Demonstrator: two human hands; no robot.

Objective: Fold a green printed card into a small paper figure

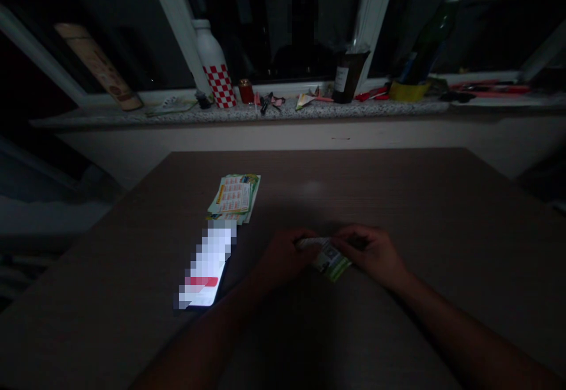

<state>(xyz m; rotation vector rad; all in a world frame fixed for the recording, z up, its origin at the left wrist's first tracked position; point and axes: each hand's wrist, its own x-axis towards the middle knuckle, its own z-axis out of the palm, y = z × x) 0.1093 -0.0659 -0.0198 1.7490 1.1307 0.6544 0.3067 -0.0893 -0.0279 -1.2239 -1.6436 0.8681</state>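
Note:
Both my hands meet over the middle of the brown table [398, 189]. My left hand [283, 257] and my right hand [374, 251] pinch a small folded green and white paper [329, 257] between their fingers, just above the tabletop. The room is dim, so the fingertips are hard to make out. A stack of similar printed leaflets [234, 197] lies on the table to the left, beyond my left hand. A lit phone [207, 266] lies face up just in front of that stack.
A stone window sill [247, 112] runs behind the table. On it stand a red-and-white checked bottle [215, 66], a small red can [246, 91], a dark jar [349, 75], a green bottle [431, 36], a tape roll [407, 91] and a leaning tube [99, 66].

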